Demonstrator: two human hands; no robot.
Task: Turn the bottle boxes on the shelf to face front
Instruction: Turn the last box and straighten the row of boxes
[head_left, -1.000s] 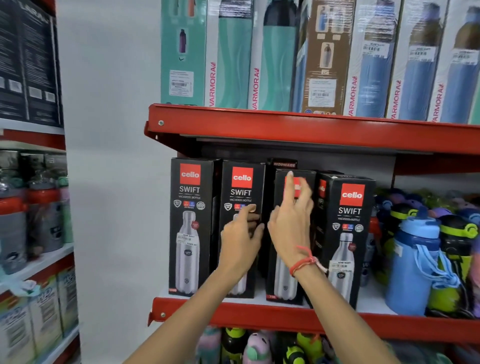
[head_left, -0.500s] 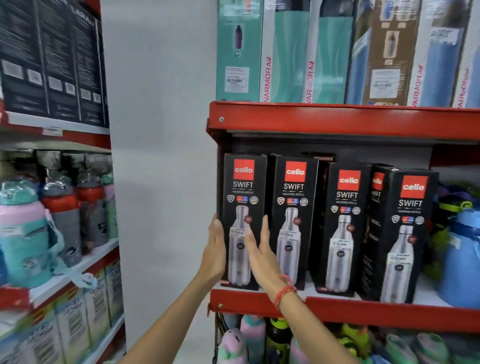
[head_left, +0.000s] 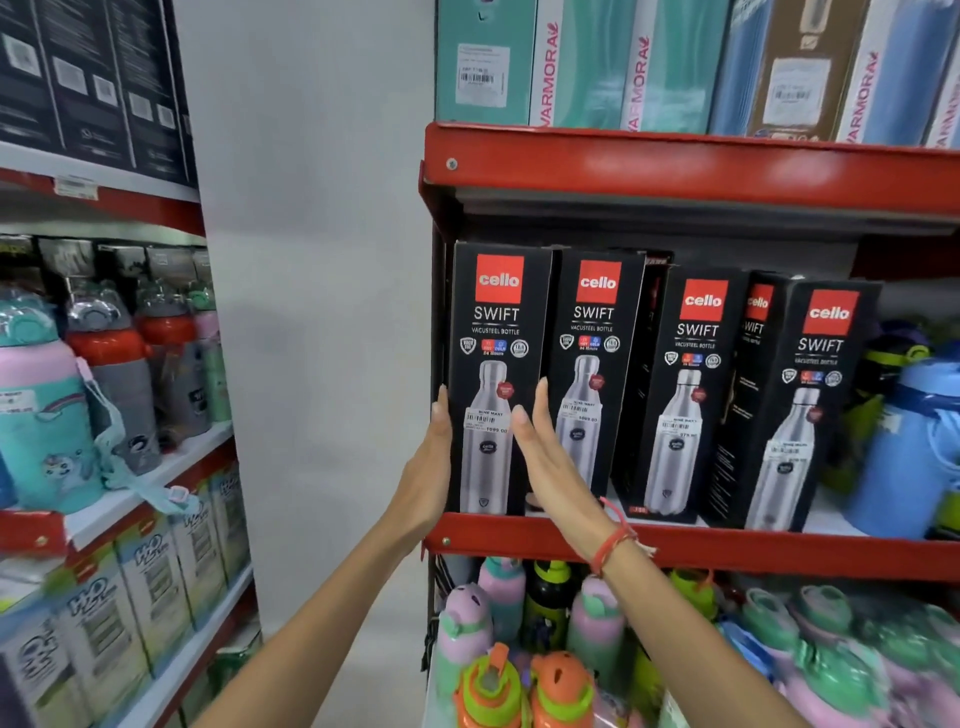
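Several black Cello Swift bottle boxes stand in a row on the red middle shelf (head_left: 779, 553). The leftmost box (head_left: 496, 322), the second box (head_left: 592, 332) and the third box (head_left: 685, 395) show their fronts. The fourth box (head_left: 810, 405) stands slightly turned, so its left side panel shows too. My left hand (head_left: 428, 467) lies flat against the leftmost box's left side. My right hand (head_left: 550, 467), with a red thread at the wrist, presses its right front edge with fingers straight. The box is clasped between both palms.
Teal and blue Varmora boxes (head_left: 587, 62) fill the shelf above. A blue bottle (head_left: 904, 441) and other loose bottles stand right of the row. Children's bottles (head_left: 519, 675) crowd the shelf below. A second rack with bottles (head_left: 47, 410) stands at the left, past a white wall (head_left: 322, 312).
My hands have left the middle boxes and dropped to the leftmost box, one on each side. The third box now shows its front. My view has shifted left.
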